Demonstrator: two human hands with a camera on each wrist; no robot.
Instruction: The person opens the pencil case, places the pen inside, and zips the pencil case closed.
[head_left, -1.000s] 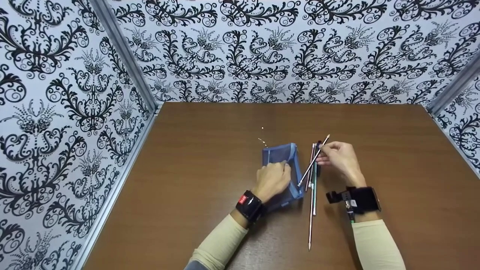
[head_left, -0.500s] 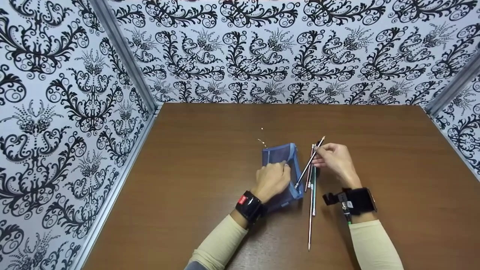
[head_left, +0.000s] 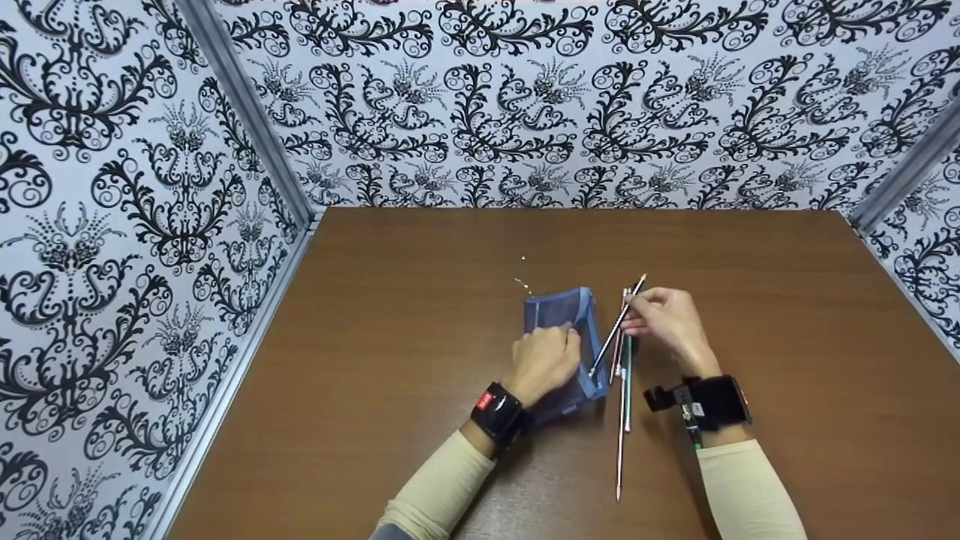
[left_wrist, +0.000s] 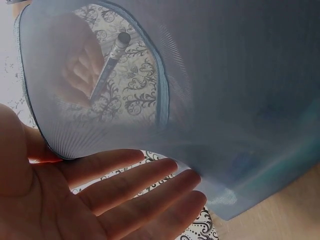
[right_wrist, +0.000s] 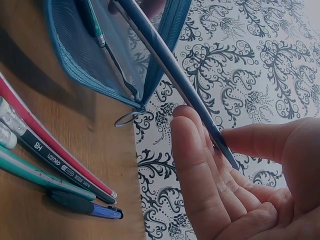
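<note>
My left hand [head_left: 546, 360] grips the opening's edge of a blue mesh pencil case [head_left: 559, 306], its zipped mouth parted towards the right. My right hand [head_left: 669, 319] pinches a dark striped pencil [head_left: 616, 327] between thumb and fingers. That pencil slants, its eraser end [left_wrist: 120, 42] at the case's mouth. In the right wrist view, a green pencil [right_wrist: 93, 22] is visible inside the case. Beside the case lie a red pencil [right_wrist: 37, 125], a black HB pencil [right_wrist: 55, 162], a green pencil [right_wrist: 40, 172] and a dark pen with a blue part [right_wrist: 87, 206].
Another pencil [head_left: 619, 457] points towards the front of the brown table [head_left: 390, 300]. A small bright chain-like strand [head_left: 523, 285] lies behind the case. Patterned panels [head_left: 525, 97] with metal posts [head_left: 247, 105] stand around the back and sides.
My right hand has moved slightly left and brought the dark striped pencil's eraser end to the case's mouth. The left hand and the case have stayed in place.
</note>
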